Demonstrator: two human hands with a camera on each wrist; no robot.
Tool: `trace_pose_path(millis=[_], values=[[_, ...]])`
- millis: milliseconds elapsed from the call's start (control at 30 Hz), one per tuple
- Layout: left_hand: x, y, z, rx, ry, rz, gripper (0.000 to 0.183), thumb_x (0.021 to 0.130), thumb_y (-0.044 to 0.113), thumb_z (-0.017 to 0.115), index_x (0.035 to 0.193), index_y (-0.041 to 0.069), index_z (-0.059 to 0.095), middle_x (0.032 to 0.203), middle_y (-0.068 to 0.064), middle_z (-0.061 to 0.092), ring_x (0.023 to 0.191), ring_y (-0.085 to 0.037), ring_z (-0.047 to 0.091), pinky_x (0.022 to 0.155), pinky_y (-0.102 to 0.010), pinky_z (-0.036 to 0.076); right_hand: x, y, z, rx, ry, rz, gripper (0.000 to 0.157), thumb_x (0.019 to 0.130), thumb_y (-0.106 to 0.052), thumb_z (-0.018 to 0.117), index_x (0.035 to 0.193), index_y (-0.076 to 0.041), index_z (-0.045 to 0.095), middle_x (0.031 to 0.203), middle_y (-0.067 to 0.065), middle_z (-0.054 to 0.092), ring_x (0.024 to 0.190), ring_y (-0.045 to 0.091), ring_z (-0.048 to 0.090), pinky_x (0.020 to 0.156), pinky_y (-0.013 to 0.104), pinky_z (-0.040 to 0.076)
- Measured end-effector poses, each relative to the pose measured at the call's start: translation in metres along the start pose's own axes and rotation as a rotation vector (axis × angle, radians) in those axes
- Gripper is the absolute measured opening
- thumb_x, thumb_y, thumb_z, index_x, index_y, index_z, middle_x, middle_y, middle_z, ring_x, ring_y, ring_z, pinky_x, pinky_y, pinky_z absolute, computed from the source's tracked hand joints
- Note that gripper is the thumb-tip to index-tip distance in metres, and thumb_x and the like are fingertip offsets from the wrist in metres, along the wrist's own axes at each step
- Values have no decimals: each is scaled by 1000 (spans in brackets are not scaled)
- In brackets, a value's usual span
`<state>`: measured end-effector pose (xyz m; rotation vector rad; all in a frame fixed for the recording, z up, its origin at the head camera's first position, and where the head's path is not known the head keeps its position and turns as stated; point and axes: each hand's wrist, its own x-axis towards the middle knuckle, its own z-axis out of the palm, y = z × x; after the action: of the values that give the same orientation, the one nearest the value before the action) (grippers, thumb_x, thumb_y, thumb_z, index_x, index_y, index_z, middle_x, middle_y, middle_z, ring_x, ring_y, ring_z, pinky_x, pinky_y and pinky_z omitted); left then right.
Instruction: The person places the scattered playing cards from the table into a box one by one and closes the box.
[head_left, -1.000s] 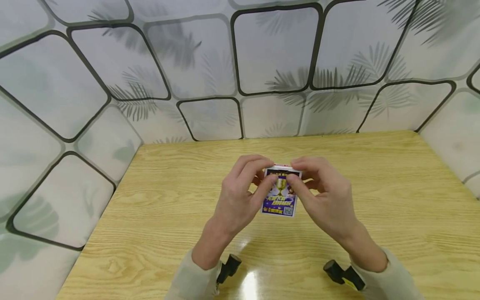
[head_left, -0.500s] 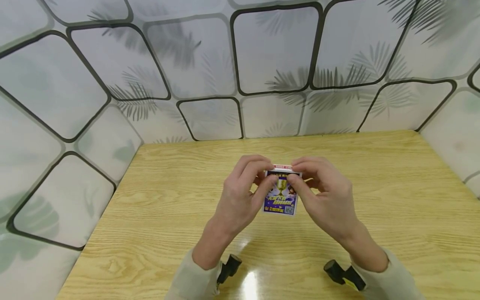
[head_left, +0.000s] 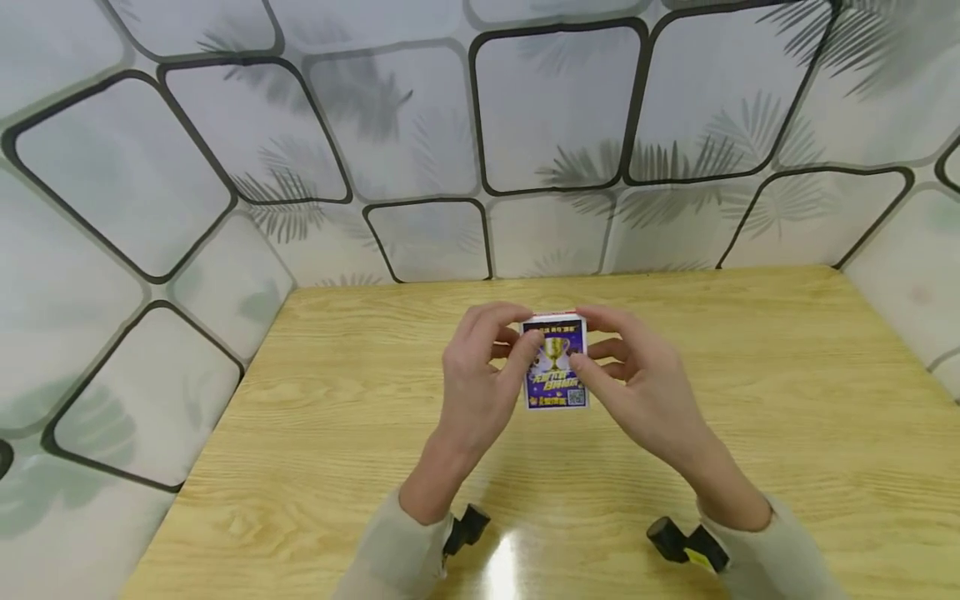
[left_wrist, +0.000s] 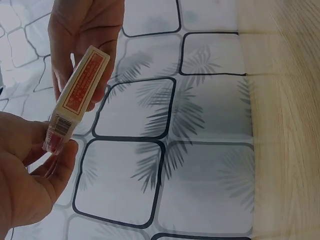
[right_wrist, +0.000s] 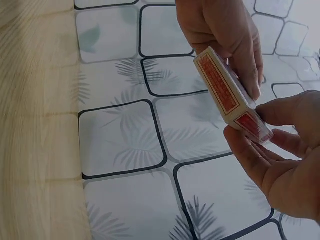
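Note:
A small pack of playing cards (head_left: 557, 379), its purple face printed with a gold trophy and a QR code, is held up between both hands over the table. My left hand (head_left: 480, 371) pinches its left side, thumb on the printed face. On the other side my right hand (head_left: 641, 375) grips the right edge, the thumb lower down and the index finger at the top corner. The left wrist view shows the narrow side of the pack (left_wrist: 80, 90) in red and white, with a barcode near its end. Clear wrap shines at the lower end in the right wrist view.
A light wood-grain table (head_left: 337, 400) lies below the hands. Cloth or panel walls (head_left: 555, 108) with dark outlines and grey leaves rise behind it and at both sides. Black wrist cameras (head_left: 686, 546) sit at the pale sleeves.
Both hands and the pack have shifted slightly up and left in the head view. My right thumb has moved from the pack's upper face to its right edge. The head view has tilted a little.

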<state>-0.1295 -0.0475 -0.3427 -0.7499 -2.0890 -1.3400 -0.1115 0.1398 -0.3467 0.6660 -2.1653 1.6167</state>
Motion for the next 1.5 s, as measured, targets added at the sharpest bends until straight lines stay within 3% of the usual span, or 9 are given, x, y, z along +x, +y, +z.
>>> trace_pose_path(millis=[67, 167, 267, 367, 567, 767, 900, 1167, 1500], values=[[0, -2, 0, -15, -79, -59, 29, 95, 9, 67, 121, -1, 61, 117, -15, 60, 89, -22, 66, 73, -26, 58, 0, 3, -3, 3, -11, 55, 48, 87, 12, 66, 133, 1, 56, 125, 15, 62, 88, 8, 68, 70, 23, 58], [3, -6, -4, 41, -316, -109, 63, 91, 17, 74, 144, 1, 43, 140, -14, 46, 115, -24, 57, 90, -33, 55, 3, 11, -7, 20, -19, 124, 45, 89, 8, 66, 133, 2, 56, 123, 18, 61, 87, 9, 68, 70, 21, 57], [7, -15, -5, 194, -571, -43, 101, 83, 27, 82, 157, 6, 18, 157, -13, 25, 135, -28, 39, 107, -41, 43, 9, 22, -12, 14, -34, 202, 44, 91, 3, 66, 135, 1, 56, 119, 19, 61, 85, 8, 68, 67, 22, 56], [11, -26, -3, 335, -695, 48, 113, 78, 32, 86, 158, 7, 10, 159, -16, 22, 138, -34, 33, 112, -44, 37, 14, 35, -16, 13, -79, 295, 46, 93, -2, 65, 138, 0, 54, 119, 20, 60, 85, 11, 69, 65, 24, 56], [10, -42, 4, 335, -745, -60, 111, 77, 33, 86, 157, 7, 14, 154, -18, 31, 140, -33, 35, 113, -43, 36, 15, 53, -19, 35, -179, 394, 53, 95, -7, 65, 144, 1, 46, 134, 22, 53, 90, 23, 70, 67, 27, 57], [10, -59, 6, 239, -757, -145, 107, 78, 28, 86, 156, 2, 17, 154, -17, 29, 140, -29, 36, 114, -40, 36, 16, 66, -20, 19, -380, 329, 89, 83, -4, 78, 154, 2, 25, 157, 22, 27, 111, 37, 62, 79, 33, 59], [13, -74, 10, 234, -784, -189, 104, 79, 25, 85, 156, 1, 19, 155, -16, 28, 140, -28, 38, 113, -39, 38, 21, 77, -16, -93, -493, 281, 101, 79, -1, 81, 155, 7, 14, 159, 30, 17, 118, 42, 57, 88, 40, 56], [22, -109, 40, 323, -872, -270, 101, 78, 26, 86, 154, 0, 26, 156, -15, 30, 140, -28, 39, 113, -37, 37, 34, 116, -9, -212, -531, 274, 97, 79, -3, 81, 150, 16, 18, 150, 38, 28, 114, 46, 58, 93, 47, 53], [29, -147, 66, 466, -975, -276, 93, 79, 36, 84, 151, 2, 35, 154, -13, 40, 141, -31, 37, 117, -42, 29, 52, 161, -11, -389, -618, 334, 100, 72, -16, 84, 150, 11, 28, 150, 31, 38, 132, 47, 44, 108, 57, 38]])
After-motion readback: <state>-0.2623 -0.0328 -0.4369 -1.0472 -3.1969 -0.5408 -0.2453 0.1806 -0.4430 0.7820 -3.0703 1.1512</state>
